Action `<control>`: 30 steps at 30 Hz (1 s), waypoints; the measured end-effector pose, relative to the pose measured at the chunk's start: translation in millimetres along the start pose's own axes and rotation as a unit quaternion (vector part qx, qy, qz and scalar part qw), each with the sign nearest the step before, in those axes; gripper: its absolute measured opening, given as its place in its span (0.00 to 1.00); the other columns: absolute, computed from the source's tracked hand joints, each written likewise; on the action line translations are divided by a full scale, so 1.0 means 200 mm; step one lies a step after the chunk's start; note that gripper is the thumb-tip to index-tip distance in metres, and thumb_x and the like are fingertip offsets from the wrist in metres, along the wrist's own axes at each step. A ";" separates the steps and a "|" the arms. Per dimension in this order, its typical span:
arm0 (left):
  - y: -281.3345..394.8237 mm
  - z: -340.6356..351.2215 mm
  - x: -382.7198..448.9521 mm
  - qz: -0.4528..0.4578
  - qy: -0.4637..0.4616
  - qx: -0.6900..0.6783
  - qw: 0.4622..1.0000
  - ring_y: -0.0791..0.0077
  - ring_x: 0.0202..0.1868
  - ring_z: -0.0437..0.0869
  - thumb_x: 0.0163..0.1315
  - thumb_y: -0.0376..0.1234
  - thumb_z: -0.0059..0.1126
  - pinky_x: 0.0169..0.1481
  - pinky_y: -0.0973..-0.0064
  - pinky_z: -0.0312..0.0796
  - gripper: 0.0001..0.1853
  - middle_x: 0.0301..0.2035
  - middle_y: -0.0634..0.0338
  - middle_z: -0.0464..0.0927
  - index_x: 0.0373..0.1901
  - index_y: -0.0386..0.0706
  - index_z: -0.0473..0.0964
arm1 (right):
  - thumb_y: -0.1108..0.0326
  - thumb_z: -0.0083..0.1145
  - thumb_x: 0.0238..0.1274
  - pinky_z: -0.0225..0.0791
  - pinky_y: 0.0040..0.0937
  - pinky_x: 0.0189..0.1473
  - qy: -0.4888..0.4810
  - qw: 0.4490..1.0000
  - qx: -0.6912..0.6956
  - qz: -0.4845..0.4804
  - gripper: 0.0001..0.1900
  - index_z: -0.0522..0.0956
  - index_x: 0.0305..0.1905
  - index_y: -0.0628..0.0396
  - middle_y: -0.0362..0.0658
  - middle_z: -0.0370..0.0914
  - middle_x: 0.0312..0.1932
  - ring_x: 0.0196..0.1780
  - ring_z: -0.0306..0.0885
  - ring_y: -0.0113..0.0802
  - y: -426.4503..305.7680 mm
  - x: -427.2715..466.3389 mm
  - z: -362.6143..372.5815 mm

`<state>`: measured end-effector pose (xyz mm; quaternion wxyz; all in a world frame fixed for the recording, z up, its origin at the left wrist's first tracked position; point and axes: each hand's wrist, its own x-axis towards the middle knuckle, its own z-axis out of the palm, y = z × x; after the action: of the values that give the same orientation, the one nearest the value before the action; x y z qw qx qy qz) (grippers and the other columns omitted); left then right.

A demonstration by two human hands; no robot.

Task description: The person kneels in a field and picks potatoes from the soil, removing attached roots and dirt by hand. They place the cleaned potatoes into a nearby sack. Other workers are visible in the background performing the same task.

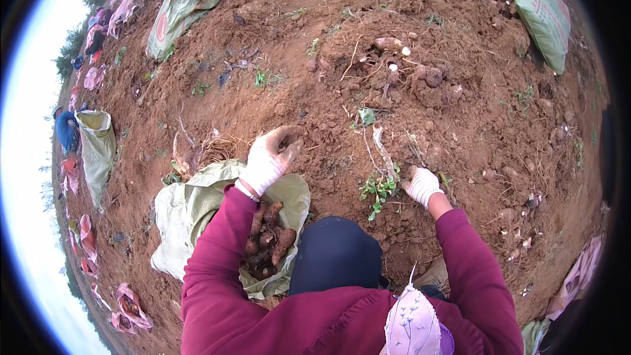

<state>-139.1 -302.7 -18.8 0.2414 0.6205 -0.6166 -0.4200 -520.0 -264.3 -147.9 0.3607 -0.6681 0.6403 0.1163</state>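
My left hand [274, 154], in a soil-stained white knit glove, is raised just above the rim of an open woven sack [182, 229]. Its fingers curl with a gap to the thumb, and I see nothing between them. Inside the sack lie several knobby brown tubers [282, 244], partly covered by my sleeve. My right hand [421, 186], gloved likewise, reaches down to the reddish soil; its fingertips are hard to make out against it. Right beside them is a green leafy sprig [378, 190], below a pale dry stalk [382, 145].
More tubers [428, 76], some with white broken ends, lie in loosened soil ahead. Filled sacks stand at the upper right [542, 17] and upper left [185, 7]. A person in blue [67, 130] bends by an upright sack [96, 148]. Dry roots [217, 150] lie behind my sack.
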 end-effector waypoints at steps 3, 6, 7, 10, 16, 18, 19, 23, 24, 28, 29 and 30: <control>-0.16 0.14 0.68 -0.010 0.084 0.016 0.996 0.71 0.49 0.83 0.63 0.30 0.62 0.56 0.75 0.74 0.21 0.47 0.53 0.83 0.57 0.32 0.74 | 0.52 0.61 0.56 0.74 0.45 0.52 0.010 0.999 -0.030 0.024 0.22 0.79 0.45 0.61 0.58 0.82 0.42 0.48 0.81 0.54 0.00 0.02 0.04; -0.35 0.22 1.21 -0.023 0.168 0.200 0.965 0.60 0.56 0.81 0.59 0.37 0.69 0.61 0.70 0.72 0.33 0.55 0.46 0.79 0.64 0.33 0.70 | 0.55 0.60 0.57 0.75 0.45 0.50 0.020 0.999 -0.023 0.015 0.18 0.80 0.41 0.60 0.58 0.83 0.39 0.47 0.82 0.53 0.02 0.05 0.08; -0.41 0.25 1.34 -0.053 0.177 0.191 0.964 0.57 0.59 0.80 0.57 0.40 0.71 0.62 0.69 0.71 0.38 0.57 0.44 0.78 0.66 0.33 0.68 | 0.56 0.60 0.57 0.75 0.45 0.49 0.019 0.999 -0.025 0.008 0.16 0.80 0.39 0.60 0.57 0.83 0.38 0.46 0.82 0.53 0.03 0.06 0.09; -0.52 0.36 1.60 -0.084 0.015 0.143 0.986 0.60 0.60 0.80 0.48 0.45 0.77 0.64 0.70 0.70 0.48 0.58 0.44 0.77 0.67 0.29 0.65 | 0.64 0.56 0.56 0.76 0.46 0.47 -0.003 0.998 -0.055 0.012 0.12 0.80 0.39 0.61 0.58 0.83 0.37 0.45 0.83 0.53 0.04 0.09 0.12; -0.47 0.40 1.62 -0.098 0.012 0.162 0.982 0.56 0.58 0.80 0.38 0.48 0.81 0.65 0.68 0.69 0.52 0.55 0.42 0.79 0.63 0.27 0.67 | 0.62 0.55 0.59 0.76 0.46 0.46 -0.037 0.998 -0.047 0.004 0.12 0.81 0.40 0.59 0.54 0.84 0.39 0.45 0.84 0.51 0.04 0.10 0.09; -0.42 0.44 1.53 -0.065 0.054 0.197 0.977 0.53 0.57 0.81 0.36 0.53 0.79 0.63 0.66 0.71 0.49 0.52 0.40 0.80 0.57 0.30 0.73 | 0.58 0.58 0.58 0.76 0.46 0.48 -0.033 0.999 -0.029 0.009 0.14 0.81 0.38 0.60 0.56 0.83 0.38 0.45 0.83 0.53 0.04 0.10 0.08; -0.40 0.47 1.46 -0.030 0.069 0.165 0.983 0.51 0.56 0.82 0.36 0.53 0.79 0.62 0.65 0.72 0.47 0.50 0.41 0.81 0.54 0.29 0.73 | 0.56 0.59 0.58 0.75 0.46 0.48 -0.034 0.999 -0.022 0.014 0.15 0.81 0.37 0.60 0.57 0.83 0.37 0.45 0.82 0.54 0.04 0.10 0.08; -0.32 0.54 1.30 -0.087 0.073 0.124 0.986 0.52 0.54 0.83 0.38 0.53 0.78 0.61 0.66 0.72 0.47 0.48 0.40 0.82 0.53 0.28 0.72 | 0.57 0.57 0.60 0.76 0.45 0.46 -0.023 0.999 -0.045 0.005 0.14 0.81 0.38 0.58 0.54 0.84 0.38 0.45 0.83 0.51 0.04 0.10 0.08; -0.30 0.56 1.30 -0.114 0.072 0.116 0.984 0.54 0.55 0.83 0.39 0.53 0.78 0.62 0.68 0.71 0.49 0.49 0.40 0.81 0.56 0.27 0.70 | 0.57 0.58 0.60 0.76 0.45 0.46 -0.034 0.998 -0.042 0.011 0.14 0.81 0.37 0.58 0.54 0.84 0.38 0.45 0.83 0.52 0.04 0.10 0.08; -0.26 0.66 1.28 -0.166 0.069 0.255 0.950 0.51 0.53 0.84 0.38 0.62 0.73 0.61 0.66 0.72 0.48 0.49 0.39 0.82 0.50 0.31 0.76 | 0.57 0.58 0.60 0.76 0.46 0.47 -0.033 0.998 -0.049 0.027 0.14 0.81 0.38 0.58 0.54 0.84 0.38 0.45 0.83 0.53 0.02 0.10 0.09; -0.25 0.67 1.28 -0.159 0.079 0.269 0.947 0.51 0.52 0.84 0.38 0.61 0.73 0.60 0.65 0.73 0.46 0.47 0.40 0.82 0.48 0.31 0.77 | 0.57 0.58 0.60 0.75 0.45 0.48 -0.027 0.999 -0.034 0.013 0.15 0.81 0.38 0.59 0.55 0.84 0.39 0.46 0.82 0.53 0.02 0.10 0.09; -0.24 0.67 1.28 -0.164 0.076 0.258 0.949 0.53 0.48 0.86 0.41 0.58 0.73 0.57 0.68 0.74 0.42 0.42 0.43 0.84 0.47 0.31 0.77 | 0.57 0.58 0.60 0.75 0.45 0.48 -0.018 0.999 -0.030 0.011 0.15 0.80 0.39 0.59 0.55 0.83 0.39 0.46 0.82 0.53 0.03 0.10 0.08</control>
<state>-250.4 -515.1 -186.1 0.0468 0.7841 -0.5736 -0.2322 -517.0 -268.0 -173.5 0.3507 -0.6695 0.6372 0.1513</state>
